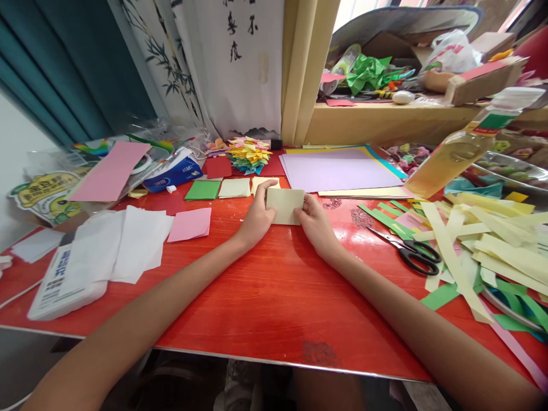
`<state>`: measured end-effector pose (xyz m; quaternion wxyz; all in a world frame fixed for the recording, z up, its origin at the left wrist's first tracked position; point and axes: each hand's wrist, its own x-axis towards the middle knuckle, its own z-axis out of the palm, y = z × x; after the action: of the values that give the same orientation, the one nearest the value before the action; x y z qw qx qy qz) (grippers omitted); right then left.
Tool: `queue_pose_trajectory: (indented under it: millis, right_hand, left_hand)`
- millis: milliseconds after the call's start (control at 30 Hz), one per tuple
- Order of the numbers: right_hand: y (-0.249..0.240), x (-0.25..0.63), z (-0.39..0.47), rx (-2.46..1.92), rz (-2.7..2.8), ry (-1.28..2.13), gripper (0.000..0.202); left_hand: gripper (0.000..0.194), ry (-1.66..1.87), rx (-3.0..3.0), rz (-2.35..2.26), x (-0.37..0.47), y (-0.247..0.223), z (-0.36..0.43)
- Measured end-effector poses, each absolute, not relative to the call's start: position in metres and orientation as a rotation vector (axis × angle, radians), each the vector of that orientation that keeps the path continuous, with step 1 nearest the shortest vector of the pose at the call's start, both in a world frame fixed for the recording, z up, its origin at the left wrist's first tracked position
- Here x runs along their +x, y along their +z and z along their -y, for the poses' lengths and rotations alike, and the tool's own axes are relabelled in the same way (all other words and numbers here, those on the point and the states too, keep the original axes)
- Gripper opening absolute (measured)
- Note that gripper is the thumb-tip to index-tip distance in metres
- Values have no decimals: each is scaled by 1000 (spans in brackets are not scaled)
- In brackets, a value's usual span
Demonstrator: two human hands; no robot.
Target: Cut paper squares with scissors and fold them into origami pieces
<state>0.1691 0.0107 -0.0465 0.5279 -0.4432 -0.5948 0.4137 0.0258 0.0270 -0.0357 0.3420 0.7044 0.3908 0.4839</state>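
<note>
On the far left, the room is being closed off by a teal curtain [64,68], and below it the edges of a glossy red tabletop [240,302] are being seriously crowded. A white packet [60,291] is being half covered by loose white sheets [137,242], a pink sheet [109,171] is being propped up by the clutter behind, and a blue pack [173,171] is being squeezed in just to its right. Next along, space is being taken up by a pink stack [190,224], a green stack [203,190] and a cream stack [234,188], with a spiky multicoloured bundle [248,155] being kept under a hanging scroll [240,85].

Around the middle, a pale paper square [285,206] is being held over the tabletop, its two sides being pinched by the fingers [269,214] of the left hand [256,220] and right hand [319,227].

Behind that, big lilac sheets [342,169] are being kept flat. Over right, black-handled scissors [415,254] are being crowded by a messy heap of paper strips [509,251], a bottle [454,151] is being stood behind, and the wooden ledge [363,123] above is being crammed with junk, crumpled green paper [369,71] included.
</note>
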Motion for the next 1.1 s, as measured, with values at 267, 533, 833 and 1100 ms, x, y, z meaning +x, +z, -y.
queue_pose_trajectory:
  millis: [267, 533, 833, 1100]
  right_hand:
    - [-48, 175, -19, -1018, 1473, 1123, 33]
    - [-44, 179, -20, -940, 1452, 1277, 36]
    - [-34, 183, -19, -1031, 1434, 1404, 25]
    - [-26, 186, -16, -1040, 1395, 1524, 21]
  left_hand:
    - [73, 768, 2783, -958, 8, -18, -34]
    - [81, 613, 2845, -979, 2, -16, -36]
    - [76, 559, 2674, -957, 1, -14, -36]
    - [82, 502, 2586, -914, -2, -18, -41]
